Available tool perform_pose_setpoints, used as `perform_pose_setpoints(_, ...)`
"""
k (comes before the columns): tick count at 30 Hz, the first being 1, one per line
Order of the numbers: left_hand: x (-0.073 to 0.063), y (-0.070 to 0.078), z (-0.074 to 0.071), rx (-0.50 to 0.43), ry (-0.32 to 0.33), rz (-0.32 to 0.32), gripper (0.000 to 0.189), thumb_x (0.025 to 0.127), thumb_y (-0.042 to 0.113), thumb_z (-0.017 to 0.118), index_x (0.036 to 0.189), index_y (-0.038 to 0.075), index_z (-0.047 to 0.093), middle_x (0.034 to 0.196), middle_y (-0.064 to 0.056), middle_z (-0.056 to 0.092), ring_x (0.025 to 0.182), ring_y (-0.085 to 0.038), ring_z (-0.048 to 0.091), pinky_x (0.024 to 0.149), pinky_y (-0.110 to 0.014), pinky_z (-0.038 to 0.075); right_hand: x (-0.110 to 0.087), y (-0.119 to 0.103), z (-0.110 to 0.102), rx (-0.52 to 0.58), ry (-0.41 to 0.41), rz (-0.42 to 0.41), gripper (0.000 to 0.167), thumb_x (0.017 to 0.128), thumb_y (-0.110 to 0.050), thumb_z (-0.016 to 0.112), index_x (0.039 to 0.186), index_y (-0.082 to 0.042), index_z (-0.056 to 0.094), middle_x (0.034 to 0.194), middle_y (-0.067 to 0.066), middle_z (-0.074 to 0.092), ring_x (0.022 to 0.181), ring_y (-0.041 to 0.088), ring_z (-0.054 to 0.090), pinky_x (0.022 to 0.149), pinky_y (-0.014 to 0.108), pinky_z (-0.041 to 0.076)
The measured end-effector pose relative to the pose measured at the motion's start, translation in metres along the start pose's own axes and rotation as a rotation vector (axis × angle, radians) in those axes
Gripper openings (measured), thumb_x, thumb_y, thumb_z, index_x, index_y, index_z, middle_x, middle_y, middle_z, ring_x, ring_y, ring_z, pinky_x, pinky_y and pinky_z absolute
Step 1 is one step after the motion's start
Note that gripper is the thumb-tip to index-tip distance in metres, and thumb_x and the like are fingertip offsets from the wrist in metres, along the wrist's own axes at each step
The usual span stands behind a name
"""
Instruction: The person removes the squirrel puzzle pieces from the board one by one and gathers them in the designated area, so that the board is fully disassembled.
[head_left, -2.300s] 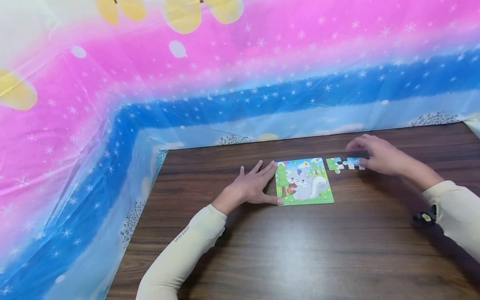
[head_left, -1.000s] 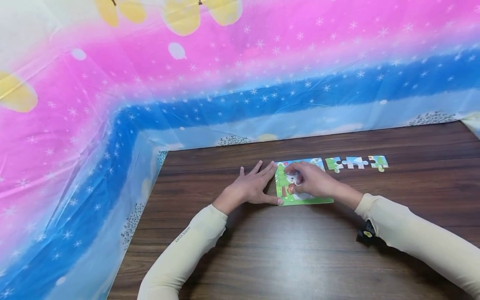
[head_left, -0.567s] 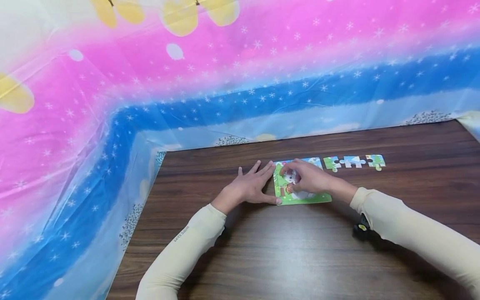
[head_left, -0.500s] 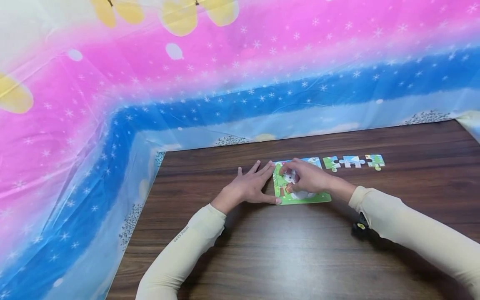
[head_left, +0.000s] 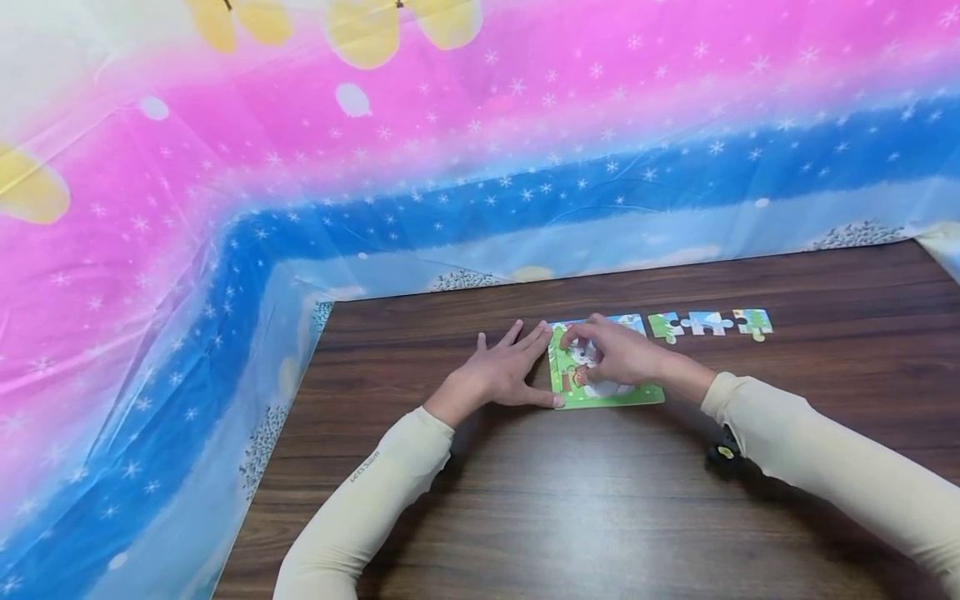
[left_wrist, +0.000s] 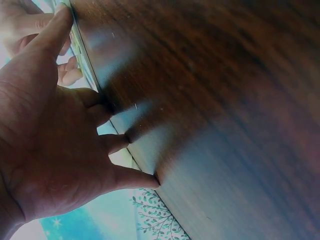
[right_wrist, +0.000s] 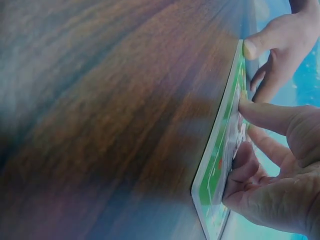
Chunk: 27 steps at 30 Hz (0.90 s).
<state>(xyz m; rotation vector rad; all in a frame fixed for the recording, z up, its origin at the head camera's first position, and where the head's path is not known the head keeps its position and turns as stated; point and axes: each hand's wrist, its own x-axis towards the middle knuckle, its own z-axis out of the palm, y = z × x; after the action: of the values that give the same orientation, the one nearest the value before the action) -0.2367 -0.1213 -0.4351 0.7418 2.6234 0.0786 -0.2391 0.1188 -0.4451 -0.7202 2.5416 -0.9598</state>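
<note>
A square jigsaw puzzle point(head_left: 622, 399) with a grey squirrel among green trees lies flat on the table. Along its left edge my left hand point(head_left: 498, 372) rests spread out, thumb at the near corner and fingertips at the far one. My right hand point(head_left: 628, 354) is over the picture, its index finger and thumb bent down onto a piece by the squirrel's face. In the right wrist view those fingertips meet the puzzle's surface, the other fingers curled beneath the palm. Much of the squirrel is hidden under this hand.
Three loose puzzle pieces lie in a row right of the puzzle: a green and blue one point(head_left: 660, 326), a blue and white one point(head_left: 707, 323) and a tree piece point(head_left: 753, 322). A patterned pink and blue cloth point(head_left: 480, 183) hangs behind the dark wood table point(head_left: 525, 517).
My right hand has come left from the third loose piece, letting it go at the row's end, and bent its fingers onto the puzzle. My left hand has stayed at the edge.
</note>
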Motion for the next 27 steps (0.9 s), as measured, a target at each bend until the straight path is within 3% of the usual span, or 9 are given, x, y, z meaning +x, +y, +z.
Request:
perform_pose_setpoints(10, 0.0, 0.0, 0.0, -0.006, 0.005, -0.002, 0.112, 0.091, 0.079, 0.061, 0.172, 0.03, 0.002, 0.18, 0.01, -0.002, 0.169, -0.026, -0.003, 0.125, -0.078, 0.007, 0.0, 0.005, -0.004, -0.022, 0.012, -0.012, 0.046, 0.092, -0.004, 0.078, 0.136, -0.016, 0.068, 0.124, 0.017, 0.058, 0.086, 0.023, 0.055, 0.066, 0.033, 0.049)
perform_pose_setpoints(18, -0.001, 0.001, 0.001, 0.002, 0.008, -0.006, 0.112, 0.091, 0.079, 0.061, 0.172, 0.03, 0.001, 0.18, 0.01, -0.001, 0.169, -0.026, -0.003, 0.126, -0.078, 0.007, -0.001, 0.009, 0.0, -0.036, 0.058, -0.037, 0.047, 0.091, -0.008, 0.081, 0.135, -0.018, 0.069, 0.125, 0.013, 0.061, 0.107, 0.029, 0.062, 0.074, 0.034, 0.052)
perform_pose_setpoints(27, 0.0, 0.0, 0.0, 0.005, 0.001, -0.005, 0.113, 0.091, 0.08, 0.06, 0.172, 0.03, 0.0, 0.18, 0.01, -0.003, 0.169, -0.026, -0.004, 0.125, -0.078, 0.008, -0.004, 0.012, 0.003, -0.049, 0.114, -0.101, 0.046, 0.092, -0.004, 0.08, 0.135, -0.016, 0.07, 0.123, 0.01, 0.062, 0.107, 0.028, 0.069, 0.078, 0.037, 0.058)
